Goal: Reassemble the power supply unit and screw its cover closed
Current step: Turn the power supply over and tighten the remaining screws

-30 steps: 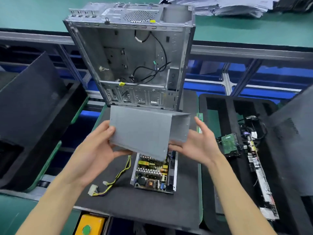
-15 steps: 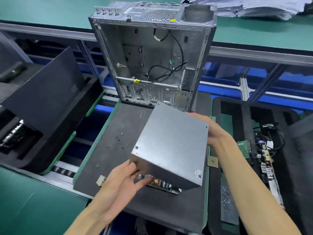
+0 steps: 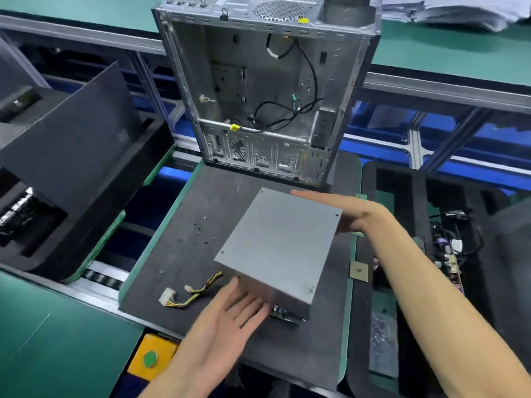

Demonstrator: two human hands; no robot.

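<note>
Both hands, left (image 3: 230, 320) and right (image 3: 342, 211), flat against unlabelled cover (image 3: 275, 242).

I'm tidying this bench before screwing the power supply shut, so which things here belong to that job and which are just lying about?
Belongs to the job:
- grey metal cover, pressed by the left hand and right hand
- yellow cable bundle
- loose screws on the mat

Just lying about:
- open computer case
- small square chip
- yellow box with green button
</note>
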